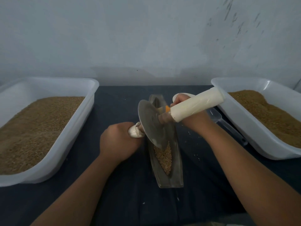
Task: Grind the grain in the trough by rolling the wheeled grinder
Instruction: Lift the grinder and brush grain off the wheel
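Note:
A narrow metal trough (pixel 177 168) lies lengthwise on the dark cloth, with brown grain (pixel 163 158) in its near half. The wheeled grinder's metal disc (pixel 151 124) stands tilted in the trough's middle, leaning left. My left hand (pixel 117 142) grips the grinder's short white-wrapped left handle. The long white-wrapped right handle (pixel 195 106) points up and to the right, lying across my right wrist. Behind it, my right hand (pixel 180 101) is closed on a small white cup (pixel 184 95) with an orange part, held over the trough's far half. What the cup contains is hidden.
Two white plastic tubs of brown grain flank the trough, one at the left (pixel 78 124) and one at the right (pixel 244 128). A clear plastic scoop (pixel 228 126) lies between the trough and the right tub. A few spilled grains dot the cloth. A pale wall is close behind.

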The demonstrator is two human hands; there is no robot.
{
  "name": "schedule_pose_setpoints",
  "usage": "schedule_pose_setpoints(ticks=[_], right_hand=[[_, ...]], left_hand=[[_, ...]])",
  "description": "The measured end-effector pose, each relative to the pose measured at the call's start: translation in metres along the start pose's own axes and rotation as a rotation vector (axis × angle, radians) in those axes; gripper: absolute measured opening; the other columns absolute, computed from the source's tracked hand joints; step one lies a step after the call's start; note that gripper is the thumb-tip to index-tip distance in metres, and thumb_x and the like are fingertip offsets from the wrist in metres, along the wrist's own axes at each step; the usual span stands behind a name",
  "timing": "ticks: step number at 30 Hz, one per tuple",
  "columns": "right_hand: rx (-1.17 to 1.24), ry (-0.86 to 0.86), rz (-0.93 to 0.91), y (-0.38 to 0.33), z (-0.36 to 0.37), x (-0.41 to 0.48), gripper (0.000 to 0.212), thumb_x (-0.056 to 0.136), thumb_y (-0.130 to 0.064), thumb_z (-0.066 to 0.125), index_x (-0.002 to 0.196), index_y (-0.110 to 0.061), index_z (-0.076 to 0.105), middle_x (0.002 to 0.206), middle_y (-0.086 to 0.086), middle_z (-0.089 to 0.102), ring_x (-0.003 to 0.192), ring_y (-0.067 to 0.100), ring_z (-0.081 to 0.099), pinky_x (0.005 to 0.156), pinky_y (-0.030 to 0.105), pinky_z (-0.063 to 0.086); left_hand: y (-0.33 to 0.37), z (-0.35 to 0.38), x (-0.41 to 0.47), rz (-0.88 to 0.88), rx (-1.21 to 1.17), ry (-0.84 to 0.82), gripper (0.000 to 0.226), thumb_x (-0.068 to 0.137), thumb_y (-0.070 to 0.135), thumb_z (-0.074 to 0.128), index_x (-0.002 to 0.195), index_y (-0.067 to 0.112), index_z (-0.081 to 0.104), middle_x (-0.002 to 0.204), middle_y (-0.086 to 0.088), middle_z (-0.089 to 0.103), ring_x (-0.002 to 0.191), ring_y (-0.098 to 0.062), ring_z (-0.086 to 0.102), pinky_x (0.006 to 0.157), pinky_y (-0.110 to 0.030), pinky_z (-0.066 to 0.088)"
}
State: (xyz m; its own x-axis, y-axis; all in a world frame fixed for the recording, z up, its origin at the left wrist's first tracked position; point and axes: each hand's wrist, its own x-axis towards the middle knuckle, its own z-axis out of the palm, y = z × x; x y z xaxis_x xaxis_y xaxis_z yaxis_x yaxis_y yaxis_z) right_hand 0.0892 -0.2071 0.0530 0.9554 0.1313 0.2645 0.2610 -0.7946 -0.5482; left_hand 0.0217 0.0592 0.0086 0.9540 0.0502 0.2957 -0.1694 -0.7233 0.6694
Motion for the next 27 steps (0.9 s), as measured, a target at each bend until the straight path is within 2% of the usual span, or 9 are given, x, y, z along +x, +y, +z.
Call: schedule_pose_setpoints(ticks=[2,5,6,8,9,13,16,20,27], right_hand=[[0.126,0.100,-0.091,-0.001,-0.002,0.000,0.018,0.094,-0.019,0.072,0.090,-0.018,0.054,0.092,0.005,0.067,0.078,0.022,0.061,0.065,0.038,0.050],[0.103,0.103,-0.138,-0.007,0.001,0.003,0.023,0.099,-0.027,0.071,0.093,-0.014,0.054,0.082,-0.002,0.063,0.071,0.011,0.059,0.059,0.018,0.045],[0.056,0.044,-0.121,-0.008,0.003,0.006,0.020,0.100,-0.025,0.071,0.098,-0.011,0.056,0.086,-0.002,0.062,0.076,0.012,0.059,0.064,0.018,0.046],[-0.056,-0.102,-0.039,-0.007,0.007,0.003,0.013,0.099,-0.021,0.070,0.103,-0.015,0.060,0.090,-0.005,0.057,0.083,0.014,0.059,0.073,0.033,0.050],[-0.082,-0.110,-0.028,-0.006,0.006,-0.004,0.012,0.098,-0.022,0.069,0.098,-0.024,0.058,0.085,-0.010,0.054,0.078,0.008,0.056,0.068,0.034,0.045],[0.151,0.123,0.026,-0.006,-0.020,-0.040,0.017,0.094,-0.034,0.066,0.078,-0.030,0.063,0.070,-0.014,0.069,0.065,-0.003,0.065,0.049,0.009,0.042],[0.208,0.283,-0.047,-0.014,-0.046,-0.058,0.027,0.098,-0.043,0.065,0.077,-0.028,0.070,0.066,-0.009,0.072,0.053,0.010,0.067,0.048,0.014,0.048],[0.425,0.348,0.014,-0.019,-0.064,-0.076,0.037,0.103,-0.049,0.056,0.079,-0.023,0.069,0.062,0.007,0.068,0.045,0.021,0.059,0.039,0.025,0.043],[0.609,-0.076,0.142,-0.031,-0.054,-0.083,0.040,0.096,-0.046,0.060,0.069,-0.016,0.065,0.049,0.014,0.053,0.034,0.020,0.038,0.039,0.021,0.031]], left_hand=[[0.000,0.000,0.000,0.011,-0.007,0.011,0.034,0.071,0.060,0.066,0.065,0.026,0.065,0.061,0.012,0.065,0.062,-0.006,0.063,0.059,-0.033,0.051],[0.000,0.001,-0.002,0.030,-0.013,0.025,0.033,0.070,0.058,0.066,0.064,0.026,0.064,0.060,0.011,0.064,0.061,-0.005,0.061,0.057,-0.031,0.049],[0.000,0.001,-0.002,0.033,-0.019,0.028,0.035,0.070,0.059,0.064,0.064,0.025,0.063,0.060,0.012,0.063,0.060,-0.004,0.061,0.056,-0.030,0.047],[0.000,0.000,-0.002,0.032,-0.029,0.023,0.036,0.070,0.061,0.063,0.064,0.025,0.063,0.060,0.011,0.063,0.060,-0.004,0.061,0.056,-0.031,0.047],[0.000,0.000,-0.002,0.032,-0.028,0.024,0.035,0.070,0.060,0.064,0.064,0.026,0.063,0.060,0.011,0.064,0.061,-0.004,0.061,0.057,-0.032,0.049],[0.000,0.000,0.000,-0.009,-0.064,0.049,0.036,0.066,0.065,0.060,0.068,0.029,0.065,0.063,0.012,0.066,0.063,-0.006,0.063,0.058,-0.032,0.049],[0.000,0.000,0.001,-0.043,-0.085,0.052,0.028,0.066,0.067,0.060,0.079,0.042,0.066,0.071,0.023,0.067,0.062,-0.005,0.063,0.056,-0.029,0.043],[0.000,0.002,0.003,-0.118,-0.056,0.079,0.023,0.076,0.062,0.063,0.077,0.039,0.066,0.067,0.020,0.066,0.062,-0.009,0.064,0.056,-0.030,0.041],[-0.002,0.005,0.005,-0.158,-0.007,0.107,0.029,0.085,0.053,0.069,0.069,0.029,0.066,0.063,0.010,0.065,0.062,-0.008,0.062,0.055,-0.029,0.039]])
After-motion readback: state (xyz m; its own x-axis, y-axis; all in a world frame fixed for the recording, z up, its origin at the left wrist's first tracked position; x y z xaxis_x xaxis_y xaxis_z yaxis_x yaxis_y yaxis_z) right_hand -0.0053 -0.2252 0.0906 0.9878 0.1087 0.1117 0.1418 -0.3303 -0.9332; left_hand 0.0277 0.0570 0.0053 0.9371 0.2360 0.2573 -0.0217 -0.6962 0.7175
